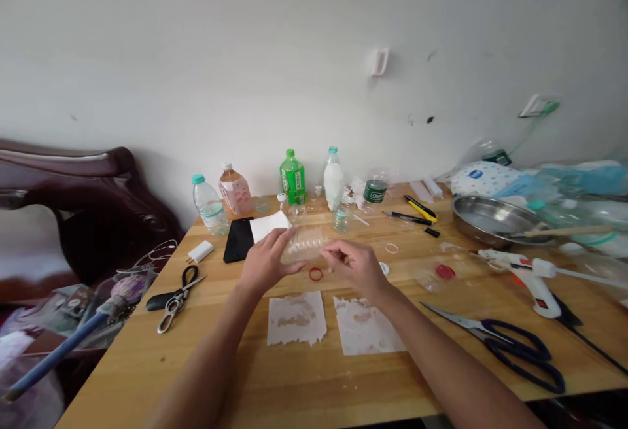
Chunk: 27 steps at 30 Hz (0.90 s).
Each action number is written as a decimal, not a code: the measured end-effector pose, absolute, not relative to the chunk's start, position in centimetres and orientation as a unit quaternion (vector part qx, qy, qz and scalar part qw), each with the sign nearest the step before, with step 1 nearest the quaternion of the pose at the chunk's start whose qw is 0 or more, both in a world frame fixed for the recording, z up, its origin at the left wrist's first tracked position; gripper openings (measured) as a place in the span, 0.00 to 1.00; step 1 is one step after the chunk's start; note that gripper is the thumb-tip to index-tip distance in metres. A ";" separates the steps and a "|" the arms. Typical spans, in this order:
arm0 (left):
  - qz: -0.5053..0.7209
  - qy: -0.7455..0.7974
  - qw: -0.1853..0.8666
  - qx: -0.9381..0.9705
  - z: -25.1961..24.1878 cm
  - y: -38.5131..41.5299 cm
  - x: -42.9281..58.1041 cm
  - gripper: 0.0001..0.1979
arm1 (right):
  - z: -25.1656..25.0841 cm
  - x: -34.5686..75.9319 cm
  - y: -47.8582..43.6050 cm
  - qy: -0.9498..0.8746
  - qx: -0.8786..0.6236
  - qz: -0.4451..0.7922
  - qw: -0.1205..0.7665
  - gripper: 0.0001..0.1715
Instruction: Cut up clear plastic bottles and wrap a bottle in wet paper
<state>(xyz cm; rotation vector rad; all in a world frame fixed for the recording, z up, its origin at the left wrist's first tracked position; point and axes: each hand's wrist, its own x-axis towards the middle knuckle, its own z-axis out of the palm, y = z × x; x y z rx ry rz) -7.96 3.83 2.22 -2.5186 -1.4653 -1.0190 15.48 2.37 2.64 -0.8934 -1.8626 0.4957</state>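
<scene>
A clear ribbed plastic bottle piece [305,242] lies on its side above the wooden table. My left hand [269,256] grips its left end, thumb below and fingers over the top. Close by its right end, my right hand [357,265] has its fingers pinched together; what they hold, if anything, is too small to make out. Just below the bottle piece rests a red ring [315,274]. Two torn pieces of white tissue, a left one [297,319] and a right one [366,327], lie nearer me, both with damp-looking stains. My right forearm partly covers the right tissue.
Large scissors [495,341] and a white glue gun [532,278] lie on the right, below a metal pan [495,220]. Several bottles, including a green one [293,179], line the wall. At left are a black phone [239,240] and small scissors [179,299].
</scene>
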 end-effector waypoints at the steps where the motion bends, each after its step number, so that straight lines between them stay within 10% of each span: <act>1: -0.340 -0.481 0.001 -0.808 2.4 4.1 -7.6 0.35 | 3.1 15.5 2.9 -0.762 -0.369 0.189 0.498 0.14; 9: -0.373 -0.454 -0.208 -0.782 1.4 4.9 -6.9 0.24 | 4.2 16.3 5.0 -0.785 -0.332 0.146 0.503 0.15; 21: -0.505 -0.464 -0.273 -0.675 1.6 5.7 -10.7 0.33 | 6.8 20.0 -4.5 -0.805 -0.386 0.053 0.448 0.19; 27: -0.535 -0.516 -0.277 -0.609 -0.5 5.5 -13.9 0.30 | 0.0 33.6 -11.6 -0.799 -0.574 -0.061 0.169 0.21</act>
